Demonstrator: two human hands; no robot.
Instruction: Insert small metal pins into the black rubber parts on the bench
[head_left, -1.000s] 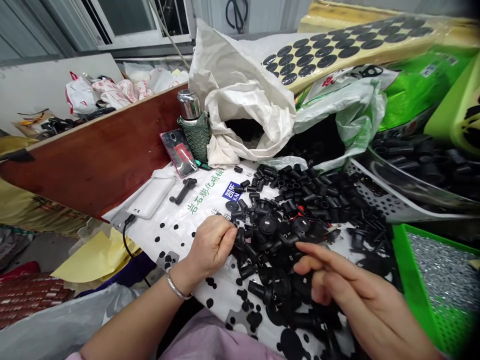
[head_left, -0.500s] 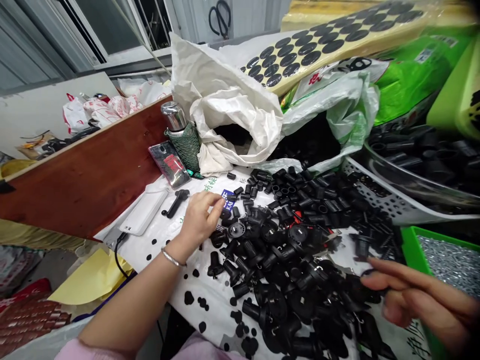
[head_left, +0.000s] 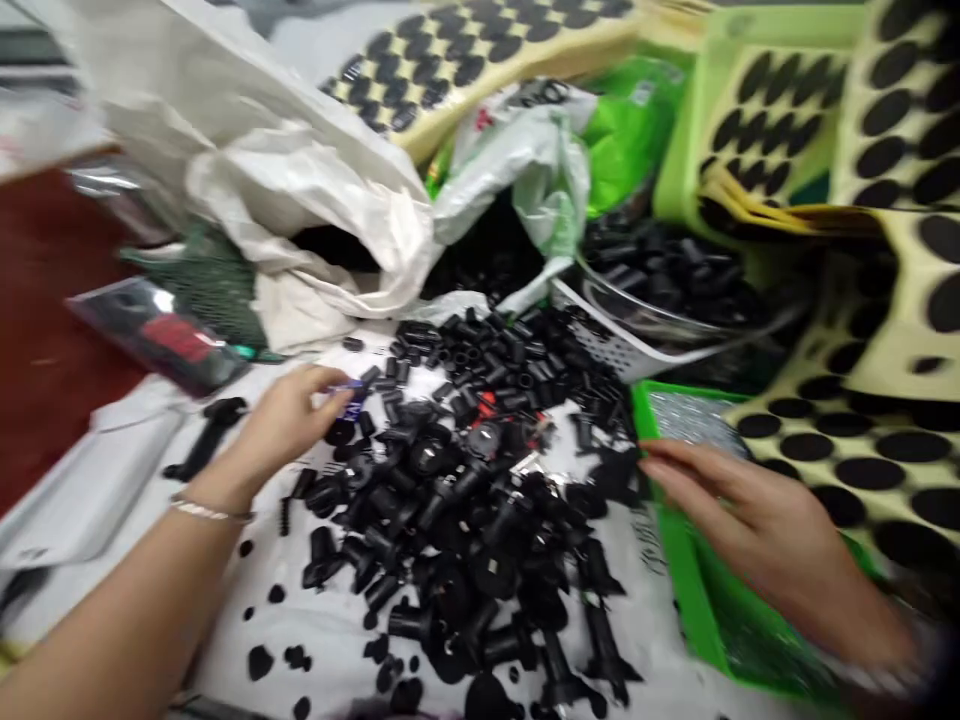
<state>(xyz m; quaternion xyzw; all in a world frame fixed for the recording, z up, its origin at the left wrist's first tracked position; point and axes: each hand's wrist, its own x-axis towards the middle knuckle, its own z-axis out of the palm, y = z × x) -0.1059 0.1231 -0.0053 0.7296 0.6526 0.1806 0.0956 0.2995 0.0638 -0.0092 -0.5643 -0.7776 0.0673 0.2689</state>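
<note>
My left hand (head_left: 289, 430), with a bracelet at the wrist, reaches over the left edge of a pile of black plastic parts (head_left: 450, 520). Its thumb and forefinger are nearly together over a blue label (head_left: 352, 400); blur hides what is between them. Small black tubes (head_left: 390, 370) lie just beyond those fingertips. My right hand (head_left: 750, 530) extends across the green tray (head_left: 694, 610), fingertips pressed together above its left rim. A dark shape borders these fingertips, but I cannot tell whether they hold it. Shiny small metal pieces (head_left: 694, 420) fill the far part of the tray.
A white sack (head_left: 315, 170) and an open plastic bag (head_left: 517, 170) stand behind the pile. A perforated white basket (head_left: 615, 345) is at the back right. Sheets of black round stickers (head_left: 847, 450) lie at the right. A phone (head_left: 161, 335) rests at the left.
The view has swung right, bringing more of the green tray and sticker sheets into sight. My right hand has moved from over the parts to the tray's rim. My left hand stays by the blue label.
</note>
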